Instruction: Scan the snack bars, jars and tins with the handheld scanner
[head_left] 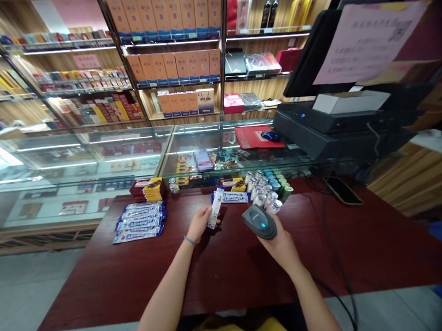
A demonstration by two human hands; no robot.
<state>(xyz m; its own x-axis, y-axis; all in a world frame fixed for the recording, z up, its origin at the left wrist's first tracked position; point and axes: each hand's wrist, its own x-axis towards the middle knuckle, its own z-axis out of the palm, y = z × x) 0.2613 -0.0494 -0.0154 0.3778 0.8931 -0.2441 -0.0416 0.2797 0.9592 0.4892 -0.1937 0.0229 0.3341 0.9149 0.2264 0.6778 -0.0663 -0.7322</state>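
Note:
My left hand (201,225) is closed on a slim snack packet (216,208), tilted upright with its pale printed side showing. In my right hand (283,244) is a dark grey barcode scanner (260,222) with a blue light on top; its head points toward the packet. Just beyond the held packet lie more blue-and-white packets (235,197). To the left, several similar packets (139,222) are spread in an overlapping pile. Rows of small capped bottles (262,188) stand beyond the scanner.
Yellow-and-red chocolate boxes (153,189) and one small bottle (174,186) sit along the far edge of the brown table (138,285). A glass display case (130,156) adjoins it. At right are a phone (343,190), a trailing cable (328,234) and a monitor (315,50).

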